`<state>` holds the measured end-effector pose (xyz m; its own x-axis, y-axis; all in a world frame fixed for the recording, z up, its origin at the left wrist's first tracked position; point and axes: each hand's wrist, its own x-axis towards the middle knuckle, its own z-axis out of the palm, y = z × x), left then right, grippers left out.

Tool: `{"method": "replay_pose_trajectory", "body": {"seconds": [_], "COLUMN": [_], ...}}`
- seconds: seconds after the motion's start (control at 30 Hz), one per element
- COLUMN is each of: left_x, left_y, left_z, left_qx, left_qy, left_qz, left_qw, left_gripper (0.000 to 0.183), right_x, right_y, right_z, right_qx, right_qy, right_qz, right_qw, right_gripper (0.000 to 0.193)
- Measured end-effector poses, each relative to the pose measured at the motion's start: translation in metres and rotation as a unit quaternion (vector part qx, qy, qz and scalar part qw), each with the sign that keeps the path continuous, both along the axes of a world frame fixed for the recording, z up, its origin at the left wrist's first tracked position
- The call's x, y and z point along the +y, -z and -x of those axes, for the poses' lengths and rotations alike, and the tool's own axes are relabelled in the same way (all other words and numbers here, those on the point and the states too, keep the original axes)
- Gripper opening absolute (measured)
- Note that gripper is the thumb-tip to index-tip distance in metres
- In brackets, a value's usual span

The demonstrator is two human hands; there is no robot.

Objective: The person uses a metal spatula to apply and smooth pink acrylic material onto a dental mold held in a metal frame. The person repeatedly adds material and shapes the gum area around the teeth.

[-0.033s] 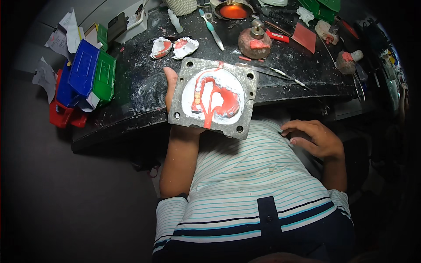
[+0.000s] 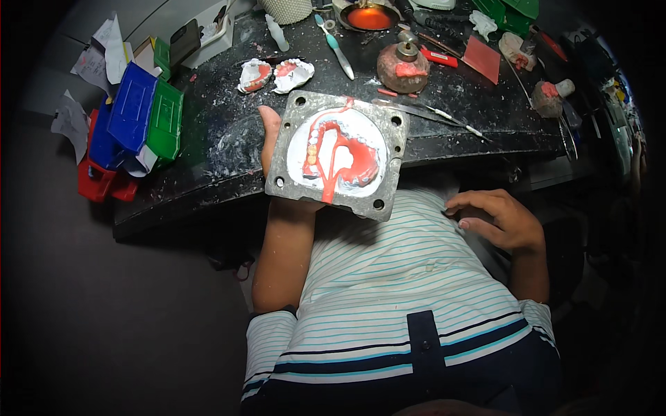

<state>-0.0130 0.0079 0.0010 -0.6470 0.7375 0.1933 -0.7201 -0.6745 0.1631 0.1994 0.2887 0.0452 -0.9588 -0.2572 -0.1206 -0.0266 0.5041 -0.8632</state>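
On my left hand (image 2: 270,132) rests a square grey metal denture flask half (image 2: 281,163), held up before the bench edge. My thumb shows at its left side; the other fingers are hidden underneath. White plaster (image 2: 300,149) fills the flask's round middle. Set into it are dentures with pink-red wax (image 2: 361,159) and teeth, some yellowish, and red wax strips (image 2: 328,191) run out to the flask's rim. My right hand (image 2: 503,218) hovers off to the right, in front of my striped shirt, with bent fingers apart and nothing visible in them.
Across the dusty black bench (image 2: 215,149) lie plaster dental models (image 2: 293,75), a toothbrush (image 2: 336,48), a spirit burner (image 2: 404,68), a pan of red melted wax (image 2: 370,19), a pink wax sheet (image 2: 481,59) and a knife (image 2: 409,109). Blue (image 2: 132,107) and green (image 2: 165,121) bins stand left.
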Motion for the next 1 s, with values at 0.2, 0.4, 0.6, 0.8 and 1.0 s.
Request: {"method": "replay_pose_trajectory", "body": {"seconds": [0.2, 0.4, 0.6, 0.8, 1.0], "left_x": [0.000, -0.015, -0.052, -0.051, -0.041], "left_y": [0.007, 0.001, 0.000, -0.011, -0.009], "left_z": [0.002, -0.015, -0.006, -0.026, -0.025], "left_qx": [0.012, 0.088, 0.046, 0.034, 0.078], "left_qy": [-0.079, -0.184, -0.201, -0.443, -0.446], "left_qz": [0.176, 0.156, -0.020, 0.262, 0.297], "left_qw": [0.981, 0.967, 0.978, 0.857, 0.840], "left_gripper": [0.081, 0.115, 0.088, 0.080, 0.076], "right_x": [0.005, 0.030, 0.042, 0.026, 0.021], "right_y": [-0.034, -0.052, -0.034, -0.028, -0.017], "right_z": [0.003, 0.029, 0.051, 0.072, 0.077], "right_qx": [0.157, 0.198, 0.168, 0.116, 0.235], "right_qy": [0.077, 0.136, 0.171, 0.228, 0.269], "right_qz": [0.050, -0.118, -0.212, -0.255, -0.333], "right_qw": [0.983, 0.963, 0.947, 0.933, 0.872], "right_gripper": [0.015, 0.017, 0.021, 0.014, 0.015]}}
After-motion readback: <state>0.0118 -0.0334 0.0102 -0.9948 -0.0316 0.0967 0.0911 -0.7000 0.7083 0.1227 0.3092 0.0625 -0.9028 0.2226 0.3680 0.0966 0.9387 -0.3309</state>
